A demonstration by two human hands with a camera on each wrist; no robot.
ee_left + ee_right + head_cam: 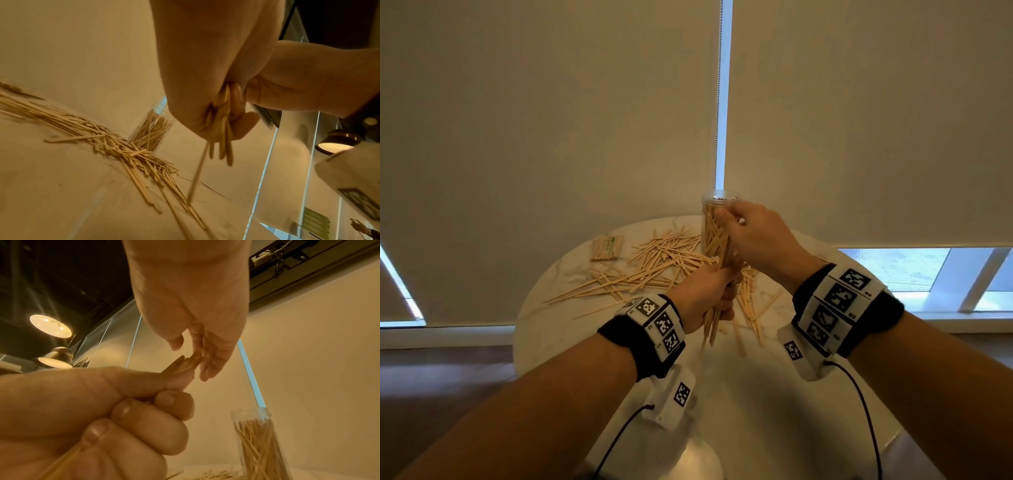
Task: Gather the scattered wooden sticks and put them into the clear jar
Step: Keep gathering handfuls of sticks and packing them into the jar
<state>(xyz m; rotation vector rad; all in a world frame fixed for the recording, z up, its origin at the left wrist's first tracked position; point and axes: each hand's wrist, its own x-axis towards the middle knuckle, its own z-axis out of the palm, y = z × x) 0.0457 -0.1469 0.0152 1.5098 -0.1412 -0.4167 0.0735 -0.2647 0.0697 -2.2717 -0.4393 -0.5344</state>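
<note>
A clear jar (714,209) stands at the back of the round white table (571,329), partly filled with upright wooden sticks; it also shows in the wrist views (152,128) (259,443). Scattered sticks (654,263) (115,142) lie in a loose pile left of and around the jar. My left hand (714,291) (226,120) (144,410) grips a bundle of sticks (714,322) (221,146) held upright above the table. My right hand (727,236) (193,356) hovers over the bundle, its straight fingers touching the sticks' top ends (186,365).
A small packet of sticks (606,247) lies at the table's back left. Closed roller blinds with a bead chain (719,102) hang right behind the table. Wooden floor shows at the left. The near part of the table holds no sticks.
</note>
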